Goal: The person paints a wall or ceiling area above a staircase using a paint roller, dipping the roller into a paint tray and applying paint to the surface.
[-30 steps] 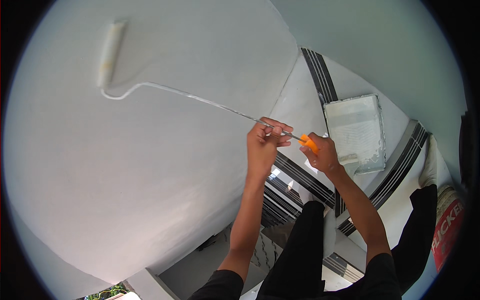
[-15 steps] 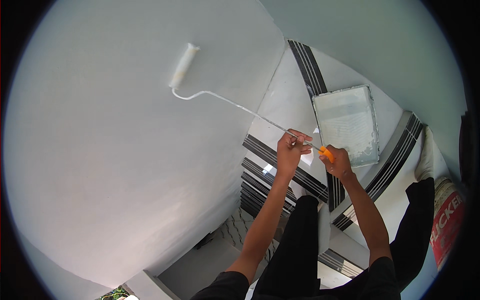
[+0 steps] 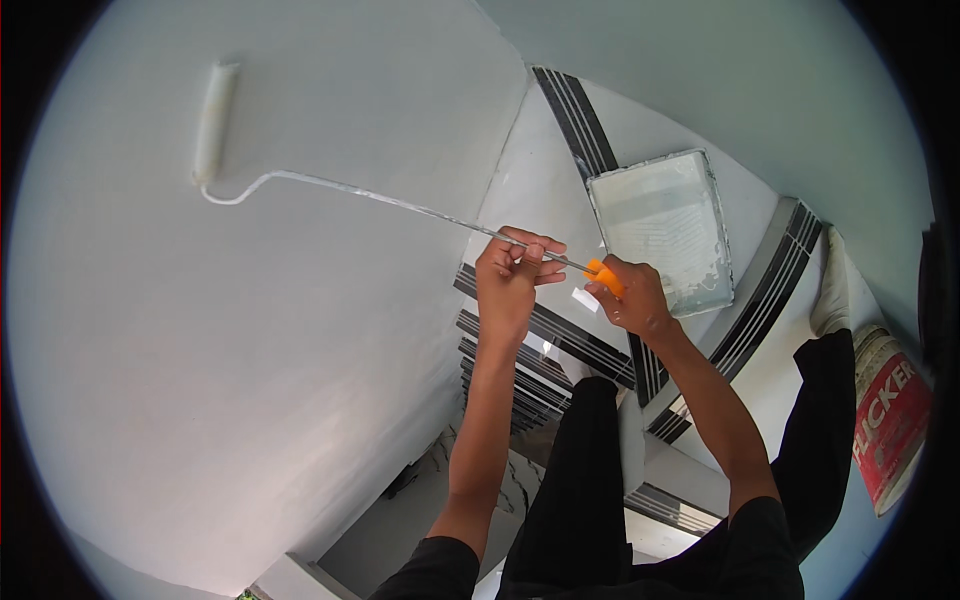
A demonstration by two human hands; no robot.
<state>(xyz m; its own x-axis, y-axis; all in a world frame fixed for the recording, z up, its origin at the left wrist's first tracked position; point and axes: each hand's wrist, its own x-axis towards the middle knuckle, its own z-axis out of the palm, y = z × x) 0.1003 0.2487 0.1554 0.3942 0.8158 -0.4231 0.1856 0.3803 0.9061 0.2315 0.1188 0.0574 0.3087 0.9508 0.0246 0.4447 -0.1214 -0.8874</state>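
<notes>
My right hand (image 3: 630, 300) grips the orange handle (image 3: 603, 278) of a long paint roller. My left hand (image 3: 510, 275) holds its thin metal rod (image 3: 400, 202) a little above the handle, with some fingers loosely extended. The white roller head (image 3: 214, 120) is at the pale wall (image 3: 250, 350) in the upper left; whether it touches cannot be told for sure. Just beyond my right hand, a square tray (image 3: 660, 225) coated with white paint lies on a white stair step (image 3: 540, 160) edged with black striped trim.
My legs in black trousers (image 3: 560, 480) stand on the stairs, the right foot (image 3: 835, 280) on a higher step. A red-and-white bucket (image 3: 888, 420) sits at the far right. A grey-green wall (image 3: 760, 90) borders the steps. Further down is a veined floor (image 3: 440, 480).
The roller head first moved right, then swung back left and slightly up along the wall. Both hands moved with the rod, keeping their hold. The view has shifted slightly.
</notes>
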